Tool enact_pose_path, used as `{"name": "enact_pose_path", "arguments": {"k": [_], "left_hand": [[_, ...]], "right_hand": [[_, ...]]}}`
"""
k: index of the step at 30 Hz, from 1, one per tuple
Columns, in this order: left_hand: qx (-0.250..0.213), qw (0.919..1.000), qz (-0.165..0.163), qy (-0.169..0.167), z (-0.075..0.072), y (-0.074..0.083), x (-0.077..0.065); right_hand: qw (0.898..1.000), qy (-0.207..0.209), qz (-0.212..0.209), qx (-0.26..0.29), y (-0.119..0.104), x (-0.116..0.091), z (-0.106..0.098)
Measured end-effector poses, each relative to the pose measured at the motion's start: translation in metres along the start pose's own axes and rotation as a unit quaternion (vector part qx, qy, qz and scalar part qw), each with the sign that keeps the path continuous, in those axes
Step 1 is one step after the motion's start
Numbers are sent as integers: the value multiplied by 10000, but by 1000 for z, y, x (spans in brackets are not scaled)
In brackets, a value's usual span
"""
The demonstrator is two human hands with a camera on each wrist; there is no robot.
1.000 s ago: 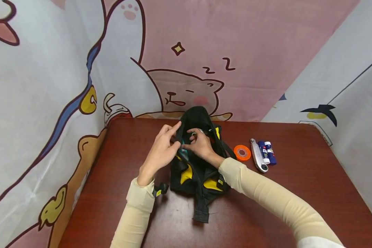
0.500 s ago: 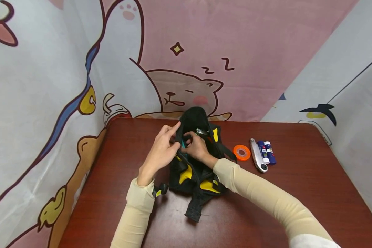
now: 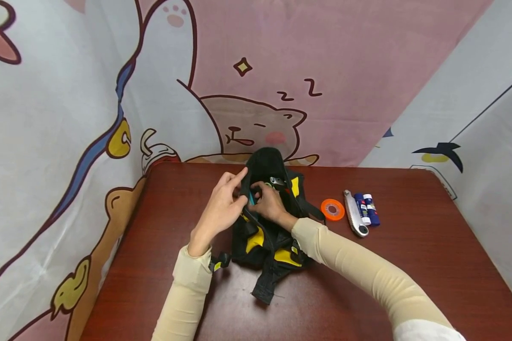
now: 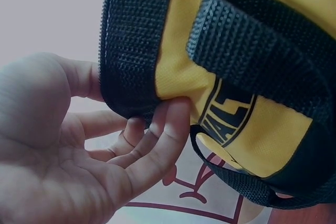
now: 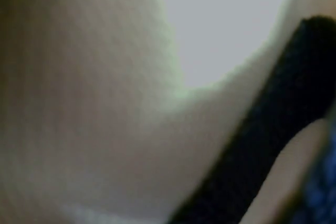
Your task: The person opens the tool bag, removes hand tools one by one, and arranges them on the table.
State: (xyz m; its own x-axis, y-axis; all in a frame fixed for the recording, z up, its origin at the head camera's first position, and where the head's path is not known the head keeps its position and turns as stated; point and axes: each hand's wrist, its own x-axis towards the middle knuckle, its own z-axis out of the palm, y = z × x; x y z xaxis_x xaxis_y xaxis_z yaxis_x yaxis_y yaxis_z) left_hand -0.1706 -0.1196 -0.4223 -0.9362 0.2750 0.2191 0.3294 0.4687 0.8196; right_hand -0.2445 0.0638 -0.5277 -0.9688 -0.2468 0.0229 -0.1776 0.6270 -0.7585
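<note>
A black and yellow tool bag (image 3: 254, 240) stands on the table with its mouth open. My left hand (image 3: 222, 208) grips its left rim. In the left wrist view, the thumb and fingers (image 4: 173, 124) close round the zipped edge, beside yellow fabric with printed letters and a black webbing loop (image 4: 247, 40). My right hand (image 3: 269, 203) is down inside the bag, fingers bent, with a teal thing (image 3: 251, 198) right at the fingertips. The bag hides part of these fingers, and I cannot tell whether they hold it. A silvery metal piece (image 3: 277, 181) shows behind them.
Right of the bag lie an orange ring-shaped roll (image 3: 333, 210), a grey-white folded hand tool (image 3: 355, 214) and two blue glue sticks (image 3: 371, 210). A black strap (image 3: 264, 286) trails toward the front. A cartoon-printed cloth (image 3: 345, 85) hangs behind the table (image 3: 431, 265).
My right hand has moved slightly left and deeper into the bag, uncovering the silvery piece. The front strap has swung left. My left hand keeps its place on the rim.
</note>
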Motion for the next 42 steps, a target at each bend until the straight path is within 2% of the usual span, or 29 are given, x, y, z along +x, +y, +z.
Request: {"name": "enact_pose_path", "arguments": {"k": [4,18,29,42], "left_hand": [[-11,10000,3,0,0,0,0],[86,10000,1,31,0,-1,-1],[32,10000,3,62,0,0,-2],[29,10000,-12,86,-2,1,-1]], "right_hand": [[9999,-32,-96,-120,0,1,1],[9985,-112,84,-531,-5,-4,-4],[9969,134,80,-765,-1,-8,-10],[9961,-127,815,-317,-15,-13,-24]]}}
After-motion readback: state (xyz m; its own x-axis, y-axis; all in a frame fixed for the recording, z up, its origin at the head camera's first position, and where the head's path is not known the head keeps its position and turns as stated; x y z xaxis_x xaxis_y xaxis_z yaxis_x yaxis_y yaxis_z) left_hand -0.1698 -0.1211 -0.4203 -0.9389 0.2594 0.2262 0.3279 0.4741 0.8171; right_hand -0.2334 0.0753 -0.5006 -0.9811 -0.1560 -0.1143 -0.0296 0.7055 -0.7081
